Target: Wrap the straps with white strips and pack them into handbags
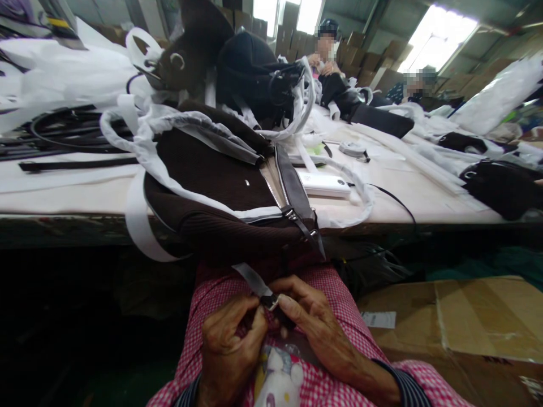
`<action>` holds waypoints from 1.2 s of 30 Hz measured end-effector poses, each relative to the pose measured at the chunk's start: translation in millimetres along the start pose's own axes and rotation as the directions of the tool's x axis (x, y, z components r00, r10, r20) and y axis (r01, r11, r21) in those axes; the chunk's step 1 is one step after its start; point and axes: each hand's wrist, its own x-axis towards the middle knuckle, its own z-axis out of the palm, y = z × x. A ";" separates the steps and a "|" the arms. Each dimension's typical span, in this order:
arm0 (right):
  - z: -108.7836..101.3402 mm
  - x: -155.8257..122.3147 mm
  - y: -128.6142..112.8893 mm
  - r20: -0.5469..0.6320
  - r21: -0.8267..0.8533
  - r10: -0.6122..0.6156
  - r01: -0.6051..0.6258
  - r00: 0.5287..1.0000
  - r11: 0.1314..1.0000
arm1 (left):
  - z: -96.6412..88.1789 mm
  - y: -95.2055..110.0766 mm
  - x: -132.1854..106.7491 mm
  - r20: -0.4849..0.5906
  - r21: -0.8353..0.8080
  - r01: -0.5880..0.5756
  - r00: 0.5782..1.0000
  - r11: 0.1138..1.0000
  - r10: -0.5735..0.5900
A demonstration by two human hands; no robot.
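Note:
Low over my lap, my left hand [232, 339] is closed, its thumb and fingers pinching the near side of a short dark strap [285, 317] with a small metal buckle [272, 304]. From the other side my right hand [318, 325] grips the same strap, thumb beside the buckle. A greyish strap end [251, 278] sticks up past the fingers. Just beyond, a dark brown ribbed bag [212, 169] lies at the table edge, its handles [148, 152] wrapped in white. Grey straps with buckles [297, 217] hang from its right side.
Behind the bag are more dark bags [250, 68]. A white box-like device [324, 185] with a black cable and a tape roll [354, 150] lie on the table [394, 198]. A cardboard carton [458, 316] stands at right. Two people [326, 62] sit across the table.

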 end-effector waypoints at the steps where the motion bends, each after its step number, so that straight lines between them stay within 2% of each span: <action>1: -2.6 -2.4 -1.8 -0.003 -0.083 -0.023 0.023 1.000 0.996 | -2.3 -0.4 -1.8 0.020 -0.007 0.010 1.000 1.000 -0.010; 5: -14.8 -10.4 -9.8 0.089 -0.405 -0.127 0.153 0.988 0.902 | -10.5 3.0 -5.9 0.080 -0.005 0.006 0.997 1.000 -0.005; 10: -27.3 -12.7 -17.9 0.233 -0.632 -0.185 0.293 0.955 0.717 | -12.8 9.4 -6.2 0.150 0.019 -0.101 0.984 0.995 0.097; 13: -35.0 -12.4 -23.5 0.309 -0.696 -0.208 0.369 0.928 0.616 | -5.2 10.0 -9.0 0.158 0.014 -0.136 0.978 0.991 0.133; 16: -43.3 -12.8 -29.8 0.380 -0.744 -0.124 0.383 0.917 0.547 | 6.1 8.7 -13.3 0.173 0.000 -0.123 0.977 0.992 0.122; 20: -52.4 -15.5 -30.2 0.415 -0.810 -0.053 0.395 0.908 0.433 | 17.1 6.5 -16.6 0.207 -0.031 -0.072 0.975 0.997 0.077; 24: -55.2 -20.1 -24.8 0.461 -0.859 -0.058 0.461 0.886 0.223 | 21.7 3.9 -15.3 0.198 -0.041 -0.079 0.977 0.996 0.085; 26: -54.5 -20.5 -24.7 0.506 -0.853 -0.084 0.512 0.859 0.099 | 23.3 3.0 -12.3 0.193 -0.049 -0.070 0.978 0.996 0.078; 28: -53.2 -17.7 -26.9 0.547 -0.832 -0.150 0.555 0.824 0.015 | 24.4 3.8 -6.6 0.196 -0.055 -0.047 0.979 0.997 0.057; 30: -51.1 -11.8 -30.4 0.561 -0.816 -0.263 0.577 0.785 -0.016 | 23.9 6.8 2.3 0.193 -0.060 -0.023 0.981 0.998 0.035; 33: -45.8 -2.5 -36.2 0.524 -0.815 -0.428 0.580 0.736 0.000 | 18.3 14.8 17.6 0.158 -0.059 -0.036 0.986 0.998 0.045; 36: -38.8 -2.2 -38.5 0.480 -0.826 -0.489 0.562 0.728 0.025 | 9.8 21.4 24.3 0.132 -0.022 -0.097 0.986 0.995 0.099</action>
